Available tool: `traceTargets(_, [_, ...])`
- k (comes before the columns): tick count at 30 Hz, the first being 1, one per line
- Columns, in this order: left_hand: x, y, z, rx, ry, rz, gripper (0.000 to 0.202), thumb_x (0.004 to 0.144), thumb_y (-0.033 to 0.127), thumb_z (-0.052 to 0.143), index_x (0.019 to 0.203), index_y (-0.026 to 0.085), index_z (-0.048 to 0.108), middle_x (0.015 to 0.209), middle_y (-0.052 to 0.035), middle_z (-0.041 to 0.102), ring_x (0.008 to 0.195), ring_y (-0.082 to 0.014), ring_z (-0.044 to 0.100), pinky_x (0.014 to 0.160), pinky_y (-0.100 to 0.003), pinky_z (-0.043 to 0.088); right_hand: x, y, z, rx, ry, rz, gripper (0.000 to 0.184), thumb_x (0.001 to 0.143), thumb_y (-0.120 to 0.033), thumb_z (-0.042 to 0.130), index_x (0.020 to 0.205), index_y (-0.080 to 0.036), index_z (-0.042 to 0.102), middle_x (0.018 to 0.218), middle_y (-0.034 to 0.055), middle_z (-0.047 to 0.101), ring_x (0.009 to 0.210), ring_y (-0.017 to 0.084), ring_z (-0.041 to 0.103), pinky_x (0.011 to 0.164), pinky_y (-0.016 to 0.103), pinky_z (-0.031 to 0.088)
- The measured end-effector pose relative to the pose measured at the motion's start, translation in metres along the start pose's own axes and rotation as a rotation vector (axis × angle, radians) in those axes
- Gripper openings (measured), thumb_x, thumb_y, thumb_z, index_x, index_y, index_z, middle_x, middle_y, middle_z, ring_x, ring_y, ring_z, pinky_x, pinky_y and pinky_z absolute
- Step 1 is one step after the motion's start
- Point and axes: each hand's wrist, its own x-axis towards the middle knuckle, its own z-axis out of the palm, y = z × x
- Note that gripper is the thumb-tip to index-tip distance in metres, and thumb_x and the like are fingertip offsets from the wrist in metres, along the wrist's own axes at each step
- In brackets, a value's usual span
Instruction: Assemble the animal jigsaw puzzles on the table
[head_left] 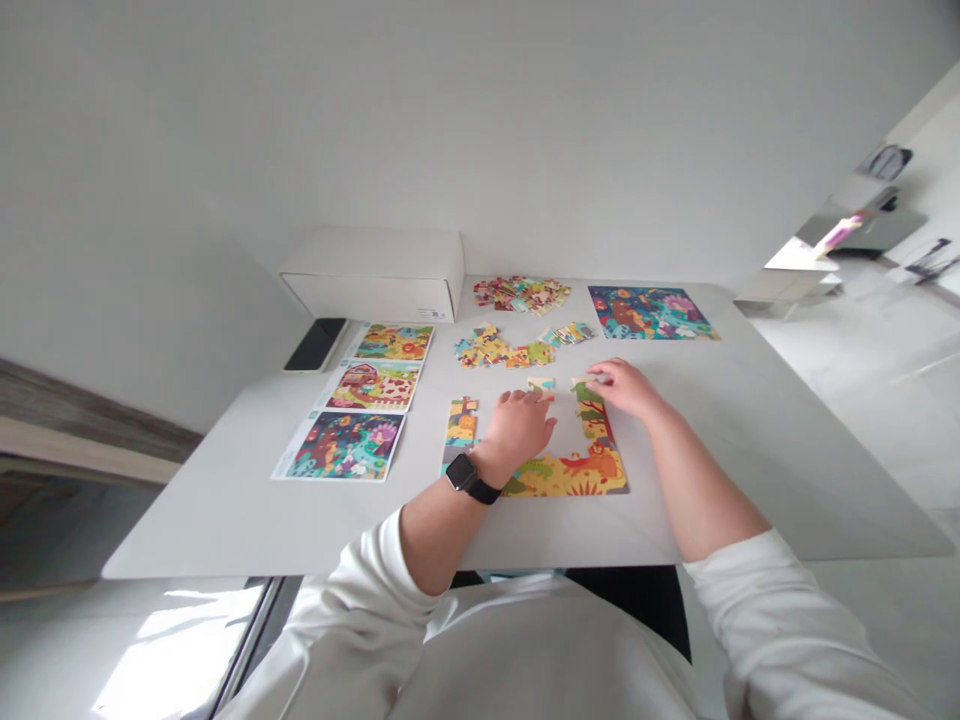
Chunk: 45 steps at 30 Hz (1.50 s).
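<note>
A partly joined jigsaw puzzle (555,478) with a yellow animal scene lies flat before me, showing left, bottom and right edge sections. My left hand (519,430), wearing a black watch (463,473), is over its middle and covers part of it. Its bent fingers meet a small loose puzzle piece (541,384) with pale blue and white on it; the fingertips are partly hidden. At the top of the right edge, my right hand (624,386) pinches a green-topped puzzle piece (583,386) between thumb and fingers.
Beyond the hands lie loose yellow pieces (491,348), a small blue-toned cluster (571,334) and a reddish pile (521,293). A finished dark blue puzzle (652,312) is at back right. At left are a picture sheet (375,385), a phone (315,345) and a white box (375,275).
</note>
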Motion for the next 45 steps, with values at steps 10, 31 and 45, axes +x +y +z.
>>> traceTargets(10, [0.003, 0.000, 0.000, -0.150, 0.109, 0.030, 0.030, 0.109, 0.032, 0.053, 0.116, 0.020, 0.079, 0.116, -0.0140, 0.078, 0.109, -0.0314, 0.072, 0.093, -0.043, 0.054, 0.063, -0.046, 0.011, -0.012, 0.020, -0.184, 0.026, 0.091, -0.023, 0.077, 0.117, -0.025, 0.077, 0.128, 0.0102, 0.079, 0.121, 0.029, 0.071, 0.111, 0.047, 0.053])
traceTargets(31, [0.000, 0.002, -0.022, -0.609, 0.285, 0.008, 0.051, 0.108, 0.044, 0.051, 0.062, 0.021, 0.051, 0.063, -0.0032, 0.056, 0.062, -0.0168, 0.050, 0.064, -0.033, 0.031, 0.060, -0.035, 0.002, 0.218, 0.088, 0.005, 0.054, 0.071, -0.029, 0.091, 0.121, -0.022, 0.071, 0.123, 0.0113, 0.073, 0.105, 0.027, 0.071, 0.101, 0.048, 0.058])
traceTargets(45, [0.027, -0.020, -0.003, -1.447, 0.372, -0.290, 0.019, 0.101, 0.039, 0.066, 0.105, 0.021, 0.059, 0.098, -0.0026, 0.067, 0.071, -0.0098, 0.060, 0.056, -0.020, 0.046, -0.015, -0.073, -0.002, 1.301, -0.246, 0.264, 0.059, 0.078, -0.077, 0.077, 0.104, -0.024, 0.068, 0.109, 0.0116, 0.077, 0.096, 0.026, 0.071, 0.082, 0.039, 0.062])
